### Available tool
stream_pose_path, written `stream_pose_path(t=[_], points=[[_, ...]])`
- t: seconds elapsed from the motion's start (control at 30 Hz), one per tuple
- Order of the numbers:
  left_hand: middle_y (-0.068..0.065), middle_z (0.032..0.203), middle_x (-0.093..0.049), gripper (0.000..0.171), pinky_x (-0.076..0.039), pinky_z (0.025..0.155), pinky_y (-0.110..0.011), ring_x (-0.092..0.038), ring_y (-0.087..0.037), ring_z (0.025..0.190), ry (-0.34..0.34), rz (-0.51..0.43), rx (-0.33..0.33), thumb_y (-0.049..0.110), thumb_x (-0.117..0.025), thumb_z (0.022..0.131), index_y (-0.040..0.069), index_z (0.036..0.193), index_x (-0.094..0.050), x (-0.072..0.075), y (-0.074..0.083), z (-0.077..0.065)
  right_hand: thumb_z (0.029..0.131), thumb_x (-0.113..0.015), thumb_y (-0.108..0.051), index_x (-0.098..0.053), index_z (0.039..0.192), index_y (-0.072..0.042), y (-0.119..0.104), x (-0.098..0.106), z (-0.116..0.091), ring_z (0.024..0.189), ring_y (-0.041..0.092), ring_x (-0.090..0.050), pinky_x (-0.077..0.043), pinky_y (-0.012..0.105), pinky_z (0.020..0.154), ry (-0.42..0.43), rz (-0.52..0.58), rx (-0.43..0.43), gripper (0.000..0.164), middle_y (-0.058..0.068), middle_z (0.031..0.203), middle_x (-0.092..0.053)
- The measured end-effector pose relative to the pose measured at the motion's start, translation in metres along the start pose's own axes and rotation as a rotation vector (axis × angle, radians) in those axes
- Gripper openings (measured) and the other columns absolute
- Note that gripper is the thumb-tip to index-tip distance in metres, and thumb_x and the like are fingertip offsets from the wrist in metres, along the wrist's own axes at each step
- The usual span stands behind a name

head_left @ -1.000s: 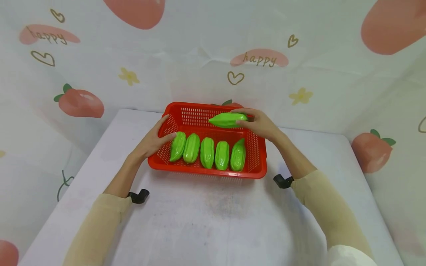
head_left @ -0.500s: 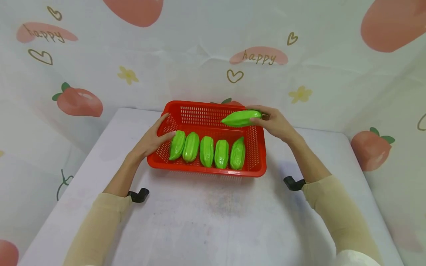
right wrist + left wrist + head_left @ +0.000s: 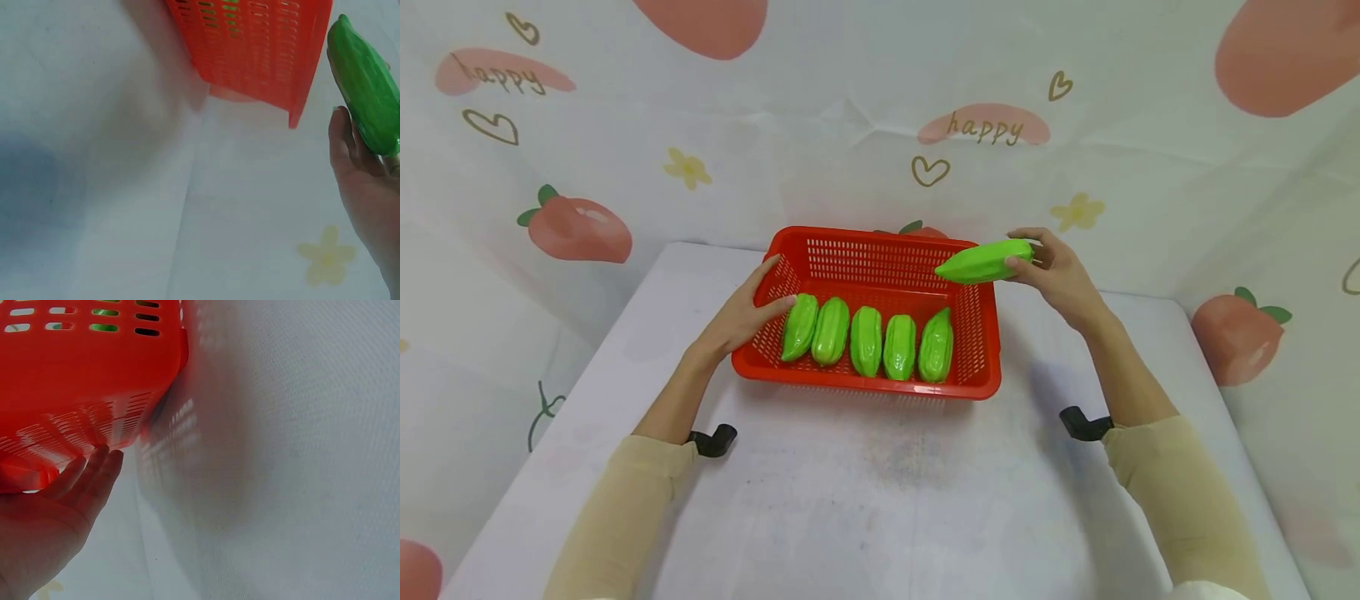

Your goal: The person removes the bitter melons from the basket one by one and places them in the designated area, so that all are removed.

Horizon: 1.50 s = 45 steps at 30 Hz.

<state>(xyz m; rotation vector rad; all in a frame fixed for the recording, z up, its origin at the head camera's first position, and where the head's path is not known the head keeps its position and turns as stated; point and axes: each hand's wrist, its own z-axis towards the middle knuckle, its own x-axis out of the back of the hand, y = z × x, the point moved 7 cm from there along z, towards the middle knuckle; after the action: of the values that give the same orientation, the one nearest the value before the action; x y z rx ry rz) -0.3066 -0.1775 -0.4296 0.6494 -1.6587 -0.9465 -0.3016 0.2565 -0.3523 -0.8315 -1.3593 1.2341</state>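
One green ribbed gourd (image 3: pixel 981 262) is in the air by the far right corner of the red plastic basket (image 3: pixel 865 386); its pointed end is directed to the left, and the right wrist view shows it apart from the rim. The right hand (image 3: pixel 1054 271) pinches its blunt end between thumb and fingers. Inside the basket, five more gourds (image 3: pixel 867 342) lie in a row along the near side. So, in my judgement, the work is at a middle point: five have their place in the row, and the sixth is not set down anywhere. The left hand (image 3: pixel 741 321) has its grip spread at the left end, thumb over the rim and fingers straight against the outside. The basket stands on the white worktop (image 3: pixel 880 492), before a printed cloth (image 3: pixel 827 67). The left wrist view does not show this thumb, and through the slots only small bits of green appear. In the right wrist view, the frame's edge cuts the right hand, and its thumb is hard to see.
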Motion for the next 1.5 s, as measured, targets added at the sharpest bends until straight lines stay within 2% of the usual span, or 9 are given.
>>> stream_pose_path(t=[0.13,0.3,0.47,0.63,0.77,1.03,1.23,1.37,1.5], points=[[-0.006,0.165,-0.014,0.083,-0.018,0.115,-0.062,-0.018,-0.033,0.148,0.000,0.005,0.004,0.050,-0.060,0.095,0.034,0.160,-0.010,0.000,0.000,-0.001,0.095,-0.066,-0.011,-0.049,0.135,-0.001,0.004,0.012,-0.008,0.103,0.017,-0.064,-0.054,0.023,0.086,0.035,0.045,-0.018,0.044,0.014,0.124,-0.053],[-0.007,0.165,-0.015,0.083,-0.020,0.115,-0.062,-0.020,-0.034,0.147,0.005,0.011,0.013,0.050,-0.059,0.095,0.036,0.160,-0.009,0.001,0.000,-0.002,0.095,-0.066,-0.010,-0.051,0.135,0.001,0.007,0.023,-0.016,0.102,0.017,-0.064,-0.054,0.023,0.086,0.069,0.079,-0.005,0.044,0.013,0.127,-0.053],[-0.007,0.165,-0.015,0.085,-0.019,0.114,-0.063,-0.020,-0.035,0.147,0.002,0.017,0.012,0.054,-0.059,0.094,0.036,0.160,-0.009,0.001,-0.002,-0.001,0.097,-0.063,-0.006,-0.055,0.135,-0.003,0.010,0.035,-0.026,0.100,0.016,-0.065,-0.054,0.024,0.086,0.092,0.139,0.017,0.040,0.011,0.127,-0.053],[-0.006,0.165,-0.015,0.083,-0.019,0.114,-0.064,-0.020,-0.035,0.147,0.004,0.011,0.011,0.050,-0.059,0.095,0.038,0.160,-0.008,0.002,-0.004,-0.001,0.096,-0.062,-0.002,-0.055,0.137,-0.007,0.013,0.050,-0.034,0.102,0.016,-0.065,-0.055,0.025,0.084,0.131,0.247,0.042,0.041,0.009,0.121,-0.062],[-0.005,0.165,-0.014,0.082,-0.020,0.114,-0.062,-0.021,-0.034,0.147,0.006,0.018,0.011,0.049,-0.058,0.096,0.039,0.159,-0.008,0.003,-0.005,-0.001,0.096,-0.060,0.002,-0.054,0.133,-0.008,0.017,0.061,-0.040,0.098,0.016,-0.066,-0.056,0.026,0.082,0.165,0.304,0.059,0.039,0.009,0.119,-0.062],[-0.009,0.165,-0.016,0.084,-0.028,0.110,-0.063,-0.027,-0.038,0.142,0.006,0.002,0.013,0.055,-0.057,0.094,0.036,0.160,-0.008,0.003,0.000,-0.002,0.097,-0.058,0.001,-0.057,0.128,-0.010,0.030,0.076,-0.042,0.091,0.013,-0.066,-0.056,0.024,0.078,0.199,0.264,0.038,0.032,0.008,0.115,-0.054],[-0.006,0.165,-0.014,0.081,-0.021,0.113,-0.063,-0.022,-0.035,0.146,0.006,-0.005,-0.002,0.049,-0.058,0.096,0.036,0.160,-0.010,0.000,0.002,-0.001,0.097,-0.060,-0.004,-0.060,0.131,-0.012,0.050,0.085,-0.045,0.092,0.010,-0.065,-0.056,0.022,0.077,0.213,0.218,-0.017,0.035,0.006,0.116,-0.054],[-0.004,0.165,-0.014,0.079,-0.020,0.114,-0.062,-0.021,-0.034,0.146,0.003,-0.021,-0.002,0.048,-0.057,0.096,0.036,0.160,-0.011,-0.001,0.002,0.000,0.099,-0.060,-0.009,-0.059,0.134,-0.013,0.063,0.087,-0.045,0.093,0.009,-0.064,-0.056,0.021,0.077,0.186,0.163,-0.069,0.036,0.004,0.115,-0.056],[-0.003,0.165,-0.014,0.078,-0.019,0.114,-0.062,-0.020,-0.032,0.147,0.006,-0.024,0.001,0.047,-0.057,0.097,0.037,0.160,-0.012,0.000,0.001,0.000,0.100,-0.058,-0.011,-0.058,0.136,-0.018,0.074,0.087,-0.042,0.093,0.008,-0.062,-0.055,0.020,0.079,0.118,0.123,-0.107,0.036,0.002,0.112,-0.057]])
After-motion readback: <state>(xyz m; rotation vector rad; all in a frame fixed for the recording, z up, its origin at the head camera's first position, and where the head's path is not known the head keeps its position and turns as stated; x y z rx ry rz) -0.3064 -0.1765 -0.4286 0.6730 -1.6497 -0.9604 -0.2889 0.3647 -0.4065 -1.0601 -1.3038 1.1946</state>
